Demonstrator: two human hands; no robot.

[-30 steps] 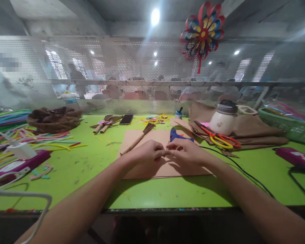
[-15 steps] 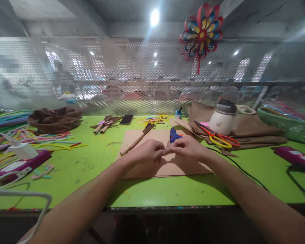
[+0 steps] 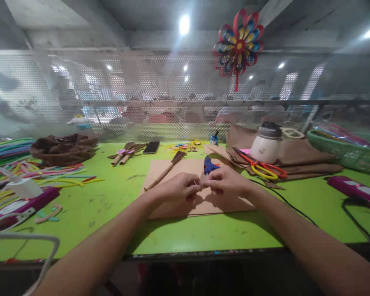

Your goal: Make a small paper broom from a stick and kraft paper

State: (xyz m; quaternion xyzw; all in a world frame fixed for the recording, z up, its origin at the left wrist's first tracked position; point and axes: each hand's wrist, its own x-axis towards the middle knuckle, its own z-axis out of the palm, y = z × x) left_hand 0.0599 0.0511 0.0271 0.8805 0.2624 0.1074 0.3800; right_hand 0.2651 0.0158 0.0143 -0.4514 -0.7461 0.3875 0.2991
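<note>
Over a sheet of tan cardboard [image 3: 172, 207], my left hand [image 3: 181, 188] and my right hand [image 3: 228, 181] meet with fingertips closed. Between them is a small brown paper piece [image 3: 204, 180], pinched from both sides and partly hidden by the fingers. Just beyond it lies a blue glue gun [image 3: 209, 165], its black cord running off to the right. To the left, a rolled paper stick with a dark fringed end [image 3: 165, 172] rests slantwise on the cardboard.
Brown paper [image 3: 308, 154], a lidded jar [image 3: 267, 142] and red-and-yellow scissors [image 3: 265, 169] lie at the right, near a green basket [image 3: 345, 150]. Two more paper brooms [image 3: 126, 154], a phone [image 3: 151, 147], coloured strips [image 3: 64, 174] and a purple power strip [image 3: 27, 205] occupy the left.
The camera view has shifted slightly. My hands stay close together, still pinching the small paper piece, which now looks turned more upright.
</note>
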